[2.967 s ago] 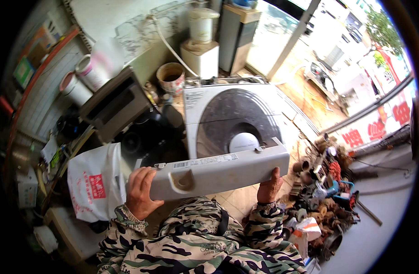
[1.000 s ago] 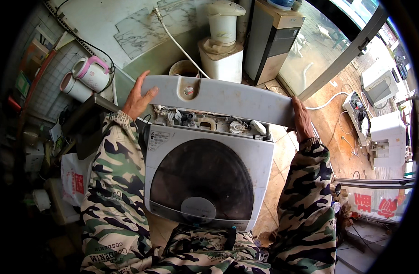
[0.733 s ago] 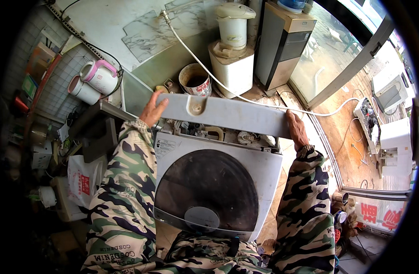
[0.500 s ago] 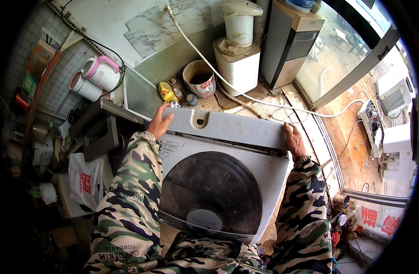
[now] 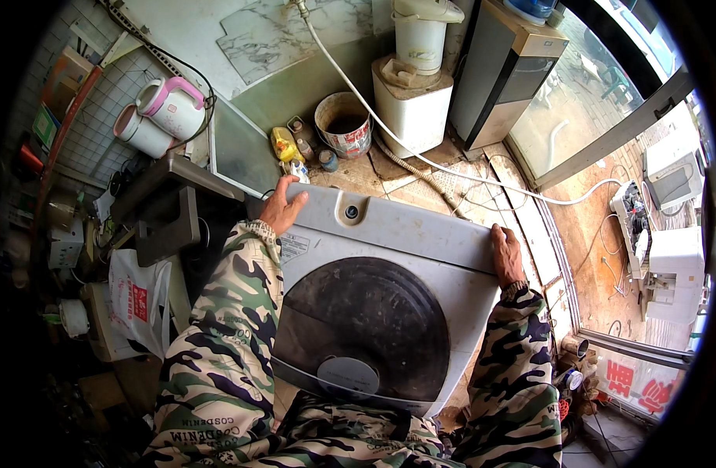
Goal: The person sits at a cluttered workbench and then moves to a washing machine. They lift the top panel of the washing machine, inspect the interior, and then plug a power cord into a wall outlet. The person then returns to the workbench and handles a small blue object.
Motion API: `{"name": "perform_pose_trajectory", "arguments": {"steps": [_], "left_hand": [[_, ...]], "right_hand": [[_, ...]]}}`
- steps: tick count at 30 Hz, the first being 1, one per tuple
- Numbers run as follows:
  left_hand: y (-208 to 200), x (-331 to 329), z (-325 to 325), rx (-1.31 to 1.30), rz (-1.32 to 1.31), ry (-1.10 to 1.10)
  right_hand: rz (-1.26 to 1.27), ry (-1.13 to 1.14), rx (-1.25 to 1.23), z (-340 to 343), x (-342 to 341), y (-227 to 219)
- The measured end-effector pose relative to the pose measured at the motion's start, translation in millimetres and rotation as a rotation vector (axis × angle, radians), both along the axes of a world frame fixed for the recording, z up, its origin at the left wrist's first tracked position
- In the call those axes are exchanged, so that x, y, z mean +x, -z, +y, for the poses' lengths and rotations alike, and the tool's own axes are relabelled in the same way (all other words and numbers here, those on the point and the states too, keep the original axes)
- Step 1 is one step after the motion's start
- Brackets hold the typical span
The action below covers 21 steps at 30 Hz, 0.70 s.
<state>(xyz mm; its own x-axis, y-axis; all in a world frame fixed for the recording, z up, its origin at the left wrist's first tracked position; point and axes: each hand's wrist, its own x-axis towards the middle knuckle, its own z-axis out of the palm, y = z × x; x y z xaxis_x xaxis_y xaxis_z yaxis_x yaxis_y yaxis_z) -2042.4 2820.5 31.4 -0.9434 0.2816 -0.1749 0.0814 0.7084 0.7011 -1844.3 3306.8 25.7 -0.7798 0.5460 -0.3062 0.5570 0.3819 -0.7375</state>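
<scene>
Grey panel [image 5: 428,231] between hands [image 5: 282,207], atop washing machine [image 5: 469,300].

Grey panel [image 5: 420,231], prev. held up clear of the washer [image 5: 383,316], now down along its back edge, w/ hoses & parts there covered. Dark round fitting [image 5: 352,211] now shows thru panel's hole; gap at R end closed.

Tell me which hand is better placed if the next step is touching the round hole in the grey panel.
Your left hand, I'd judge: it's at the left end of the grey panel, close to the round hole, while your right hand is at the opposite end, clearly farther from it.
</scene>
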Motion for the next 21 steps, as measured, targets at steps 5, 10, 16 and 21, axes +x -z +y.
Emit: {"name": "perform_pose_trajectory", "arguments": {"steps": [5, 10, 16, 21], "left_hand": [[13.5, -17.7, 3.9, -0.026, 0.022, -0.032], [22.4, -23.1, 5.7, -0.052, 0.073, -0.078], [21.4, -24.8, 12.6, -0.069, 0.098, -0.097], [23.8, -29.6, 14.0, -0.115, 0.087, -0.074]], "right_hand": [[0.018, 0.011, 0.014, 2.9, 0.4, 5.2], [-0.007, 0.058, 0.011, -8.0, -2.8, -9.0], [-0.031, 0.037, 0.017, 0.2, -3.1, 7.3], [-0.035, 0.014, -0.013, 7.7, 0.0, 16.9]]}}
